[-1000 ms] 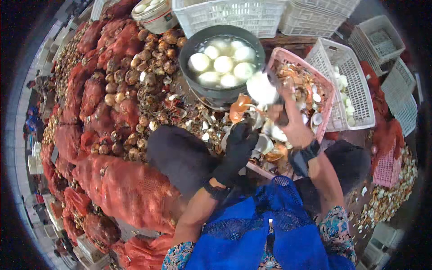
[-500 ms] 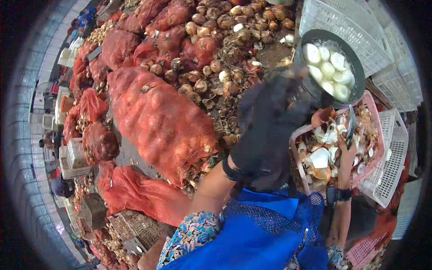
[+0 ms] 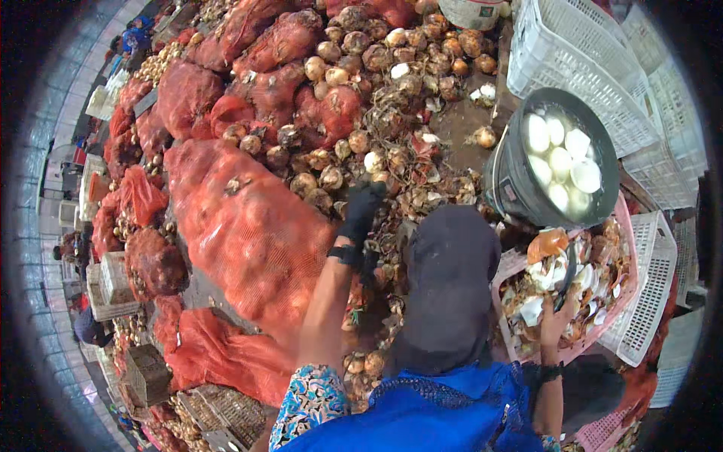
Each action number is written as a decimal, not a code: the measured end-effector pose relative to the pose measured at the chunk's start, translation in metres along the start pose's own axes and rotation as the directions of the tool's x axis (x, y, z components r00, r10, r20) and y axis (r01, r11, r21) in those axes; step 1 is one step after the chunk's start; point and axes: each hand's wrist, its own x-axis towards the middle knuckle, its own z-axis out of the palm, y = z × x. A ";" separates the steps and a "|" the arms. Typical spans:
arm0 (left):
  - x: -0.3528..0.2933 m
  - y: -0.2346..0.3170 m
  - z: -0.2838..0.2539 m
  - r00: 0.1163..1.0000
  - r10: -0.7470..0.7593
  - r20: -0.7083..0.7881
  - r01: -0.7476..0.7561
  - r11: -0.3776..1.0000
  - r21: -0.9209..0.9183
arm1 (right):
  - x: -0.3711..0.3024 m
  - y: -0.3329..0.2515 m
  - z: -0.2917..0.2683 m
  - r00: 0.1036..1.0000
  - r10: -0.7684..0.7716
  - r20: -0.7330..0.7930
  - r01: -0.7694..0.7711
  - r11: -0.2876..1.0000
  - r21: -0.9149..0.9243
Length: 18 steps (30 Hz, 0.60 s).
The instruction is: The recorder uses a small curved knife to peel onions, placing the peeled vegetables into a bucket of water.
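My left hand, in a black glove, reaches over the heap of unpeeled onions, beside the large red mesh sack of onions. Its thumb stands apart from the fingers, and no onion shows in it. My bare right hand grips a knife with a dark, curved blade. That hand is above a pink crate filled with onion skins and white scraps. A dark bucket beyond it holds peeled white onions in liquid.
White plastic crates are stacked at the far right, with another white crate beside the pink one. A white bucket stands at the far edge. More red sacks lie to the left. Dark cloth covers the middle of the view.
My left hand has swung from beside the bucket leftward to the onion heap. My right hand, still on the knife, has shifted slightly left and nearer. The whole view has shifted too.
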 end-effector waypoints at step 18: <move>0.089 -0.173 0.065 0.904 -0.410 -0.120 0.353 0.876 -0.330 | -0.018 0.062 0.044 0.973 -0.230 -0.031 0.193 0.878 -0.437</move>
